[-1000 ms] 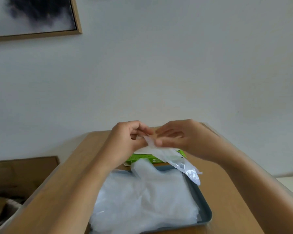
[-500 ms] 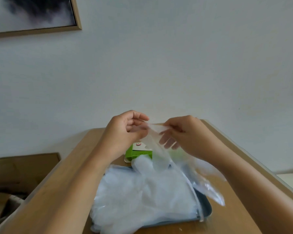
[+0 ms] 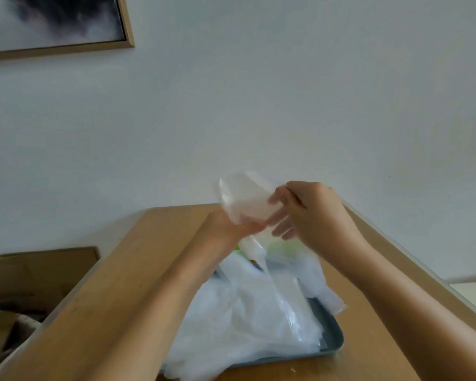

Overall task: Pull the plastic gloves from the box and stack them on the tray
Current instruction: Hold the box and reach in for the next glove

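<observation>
A clear plastic glove (image 3: 245, 200) is held up above the table between both hands. My right hand (image 3: 311, 213) pinches its right edge with thumb and forefinger, the other fingers spread. My left hand (image 3: 226, 229) holds its lower part, and the film covers the fingers. The rest of the glove hangs down over a grey tray (image 3: 331, 332) that carries a pile of clear gloves (image 3: 248, 320). The green glove box (image 3: 279, 247) shows only as green patches behind the hanging film.
The tray sits on a wooden table (image 3: 138, 270) against a white wall. A framed picture (image 3: 55, 23) hangs at the top left. A brown cardboard box (image 3: 36, 273) stands low to the left of the table.
Both hands have moved apart and the right one has risen, so the glove is now spread wide. The left hand has dropped a little. The box is now almost hidden.
</observation>
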`<state>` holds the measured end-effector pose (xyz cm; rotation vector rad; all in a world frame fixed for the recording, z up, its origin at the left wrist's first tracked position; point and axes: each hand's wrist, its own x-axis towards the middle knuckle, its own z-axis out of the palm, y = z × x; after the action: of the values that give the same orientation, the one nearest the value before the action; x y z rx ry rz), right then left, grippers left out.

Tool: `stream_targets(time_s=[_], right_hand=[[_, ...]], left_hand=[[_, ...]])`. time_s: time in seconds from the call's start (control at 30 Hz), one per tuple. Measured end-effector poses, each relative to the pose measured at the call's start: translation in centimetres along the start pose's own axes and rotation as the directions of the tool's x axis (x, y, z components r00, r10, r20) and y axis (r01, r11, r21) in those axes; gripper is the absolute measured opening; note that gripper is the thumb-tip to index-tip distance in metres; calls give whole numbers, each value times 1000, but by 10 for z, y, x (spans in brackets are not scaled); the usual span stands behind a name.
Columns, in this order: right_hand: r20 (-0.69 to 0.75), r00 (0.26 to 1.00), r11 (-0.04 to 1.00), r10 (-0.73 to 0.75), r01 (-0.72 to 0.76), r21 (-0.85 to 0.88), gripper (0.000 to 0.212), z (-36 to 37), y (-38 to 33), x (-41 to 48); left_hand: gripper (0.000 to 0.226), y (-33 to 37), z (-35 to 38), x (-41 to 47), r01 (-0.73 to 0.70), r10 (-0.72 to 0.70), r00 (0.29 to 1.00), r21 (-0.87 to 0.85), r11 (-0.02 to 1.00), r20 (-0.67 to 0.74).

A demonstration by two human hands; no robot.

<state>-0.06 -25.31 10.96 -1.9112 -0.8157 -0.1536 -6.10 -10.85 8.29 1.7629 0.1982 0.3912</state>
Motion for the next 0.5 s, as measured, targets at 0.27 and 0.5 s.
stream_targets(time_s=[0.27,0.5], right_hand=[[335,936,993,105,-120,24,46,-44,15,16],[482,876,938,-18,182,-294,37,-28,-26,33]], left_hand=[[21,14,-37,-4,-86,97,979,-65,994,178],[22,16,-49,-8,-88,71,941,36,995,332]])
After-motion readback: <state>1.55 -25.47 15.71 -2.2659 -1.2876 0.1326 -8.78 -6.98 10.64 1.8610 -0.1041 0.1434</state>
